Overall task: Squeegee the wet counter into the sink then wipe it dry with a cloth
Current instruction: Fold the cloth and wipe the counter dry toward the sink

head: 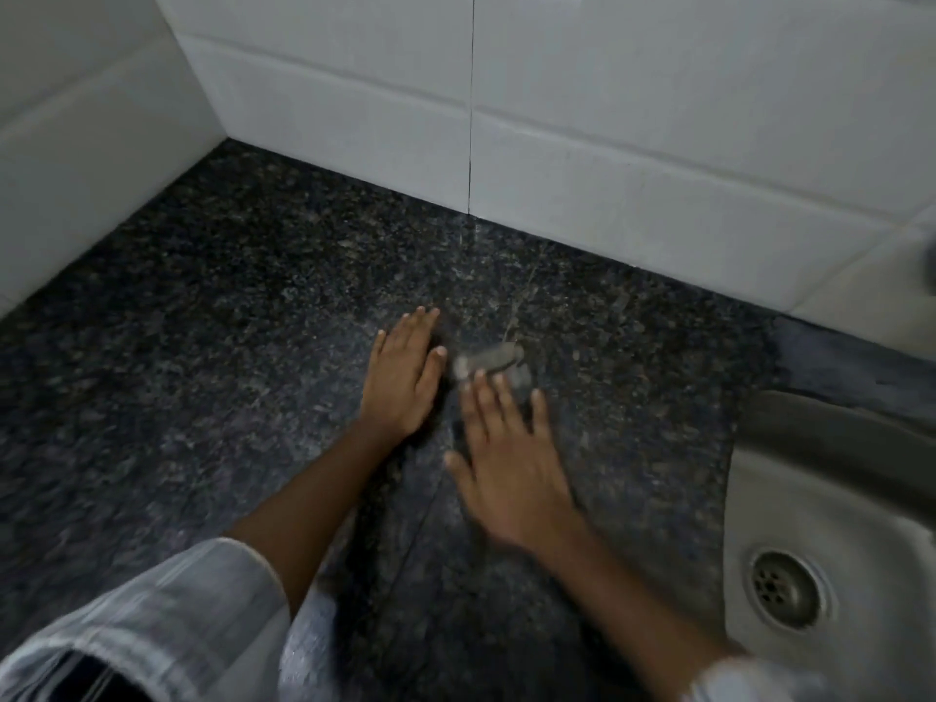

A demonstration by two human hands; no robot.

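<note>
The counter (212, 347) is dark speckled granite, with faint wet streaks near the back wall. My left hand (402, 374) lies flat on it, palm down and fingers together, holding nothing. Just to its right, my right hand (506, 458) is blurred by motion, palm down with the fingers spread. Its fingertips rest on a small blurred grey thing (489, 362); I cannot tell whether this is a cloth or a tool. The steel sink (759, 504) is set into the counter at the right, and its drain (787, 590) shows.
White tiled walls (608, 144) close off the counter at the back and the left, meeting in a corner at upper left. A light striped sleeve (167, 620) covers my left forearm at the bottom left. A blurred grey shape (929, 263) shows at the right edge.
</note>
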